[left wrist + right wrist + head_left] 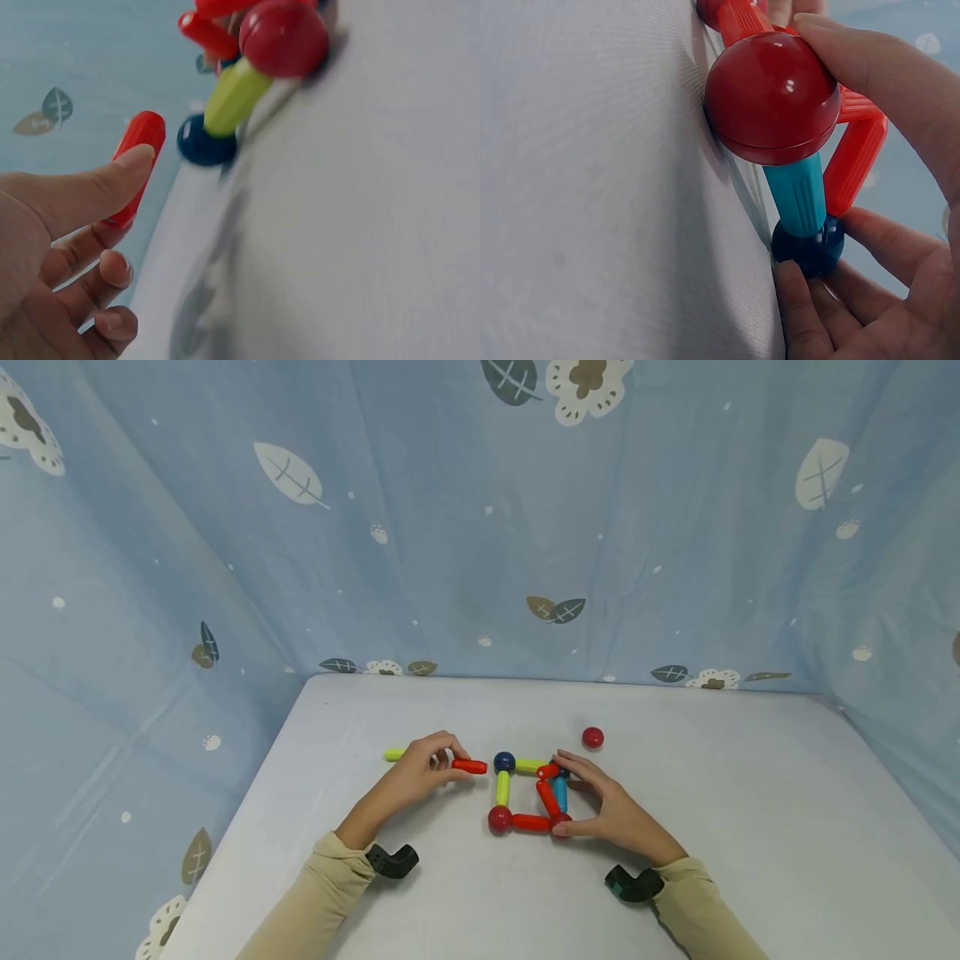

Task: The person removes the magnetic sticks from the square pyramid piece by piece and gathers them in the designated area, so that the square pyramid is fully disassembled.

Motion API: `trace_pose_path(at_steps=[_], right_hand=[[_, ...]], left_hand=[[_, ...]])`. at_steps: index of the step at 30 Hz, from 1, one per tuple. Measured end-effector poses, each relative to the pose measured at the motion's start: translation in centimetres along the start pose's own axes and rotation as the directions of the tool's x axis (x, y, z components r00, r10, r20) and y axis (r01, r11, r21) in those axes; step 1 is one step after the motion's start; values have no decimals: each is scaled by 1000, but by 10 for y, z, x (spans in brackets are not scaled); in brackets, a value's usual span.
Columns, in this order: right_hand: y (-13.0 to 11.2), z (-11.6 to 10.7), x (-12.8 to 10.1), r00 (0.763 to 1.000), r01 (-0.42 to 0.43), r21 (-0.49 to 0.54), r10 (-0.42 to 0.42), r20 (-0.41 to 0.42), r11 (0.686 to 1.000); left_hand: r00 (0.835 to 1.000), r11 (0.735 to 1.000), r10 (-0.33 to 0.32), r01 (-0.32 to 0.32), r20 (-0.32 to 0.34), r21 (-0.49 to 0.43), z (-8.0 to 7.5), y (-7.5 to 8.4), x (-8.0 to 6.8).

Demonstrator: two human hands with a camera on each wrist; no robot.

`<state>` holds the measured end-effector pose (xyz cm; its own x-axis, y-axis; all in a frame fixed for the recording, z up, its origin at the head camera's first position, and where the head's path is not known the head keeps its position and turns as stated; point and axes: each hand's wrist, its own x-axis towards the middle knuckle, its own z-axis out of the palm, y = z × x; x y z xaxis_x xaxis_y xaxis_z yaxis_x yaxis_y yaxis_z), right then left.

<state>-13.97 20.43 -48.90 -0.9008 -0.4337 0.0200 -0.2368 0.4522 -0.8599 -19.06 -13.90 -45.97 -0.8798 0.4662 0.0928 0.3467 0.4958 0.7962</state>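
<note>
My left hand (416,770) pinches a short red magnetic rod (469,767) between thumb and index finger, its free end pointing at a dark blue ball (504,762). In the left wrist view a gap separates rod and ball. That ball is one corner of a square ball-and-rod frame on the table. Two yellow-green rods (503,789), a red rod (531,822) and a light blue rod (799,195) form its sides. My right hand (618,810) grips the right side, thumb on a red ball (772,97), fingers around a dark blue ball (810,247). Two more red rods (548,797) slant up, meeting above that side.
A loose red ball (592,737) lies behind the frame, to the right. Beyond my left hand a yellow-green rod (393,754) is partly hidden. The white table (750,777) ends at a blue patterned curtain (450,568).
</note>
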Motion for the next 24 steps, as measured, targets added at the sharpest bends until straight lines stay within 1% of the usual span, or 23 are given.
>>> trace_pose_path(at_steps=[6,9,12,15,18,24], right_hand=[[1,1,1,1000,1,6,-1,2,1000],[1,2,2,1000,3,7,-3,3,1000],[1,2,2,1000,7,9,-7,5,1000],[2,2,2,1000,8,1,-8,5,1000],[3,1,2,1000,4,-11,-4,4,1000],[3,0,2,1000,-2,-18,2,1,1000]], left_hand=[[995,997,-12,19,-95,72,-21,-14,-21],[992,996,-31,41,-125,80,-29,-21,-30],[989,993,-60,73,-137,91,-35,-26,-36],[986,988,-91,107,-140,112,-38,-30,-38],[984,983,-110,129,-138,134,-40,-31,-38],[982,975,-126,149,-141,166,-42,-31,-37]])
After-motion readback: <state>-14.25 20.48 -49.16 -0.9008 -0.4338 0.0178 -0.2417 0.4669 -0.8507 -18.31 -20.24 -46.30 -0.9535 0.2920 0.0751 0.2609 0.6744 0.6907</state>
